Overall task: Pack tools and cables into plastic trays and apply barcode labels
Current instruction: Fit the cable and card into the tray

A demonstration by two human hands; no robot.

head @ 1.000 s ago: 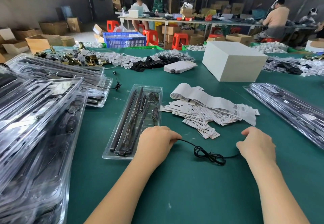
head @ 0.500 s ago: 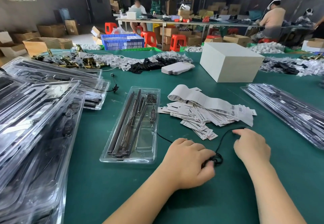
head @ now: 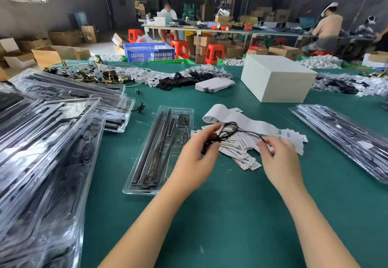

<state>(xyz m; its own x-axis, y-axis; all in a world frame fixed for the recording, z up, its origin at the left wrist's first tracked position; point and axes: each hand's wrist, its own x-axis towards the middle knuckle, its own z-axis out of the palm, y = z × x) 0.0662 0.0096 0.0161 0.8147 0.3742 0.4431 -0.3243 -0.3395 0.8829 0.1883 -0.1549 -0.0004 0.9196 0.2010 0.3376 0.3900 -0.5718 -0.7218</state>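
A thin black cable (head: 230, 130) hangs in loose loops between my two hands, raised above the green table. My left hand (head: 196, 154) grips the bunched loops at its fingertips. My right hand (head: 278, 158) pinches the cable's other end. Left of my hands lies an open clear plastic tray (head: 134, 186) with long dark tools and a small black device in it. Behind the cable lies a pile of white barcode labels (head: 237, 151) and a curled label strip (head: 241, 118).
Stacks of filled clear trays lie at the left (head: 46, 148) and at the right (head: 344, 133). A white box (head: 277, 81) stands behind the labels. Another black cable (head: 140, 106) lies near the left stack. Parts are heaped along the far edge; people work at a far table.
Both hands have lifted the black cable off the table and carried it away from me, over the label pile. The cable is now gathered into loops at my left hand.
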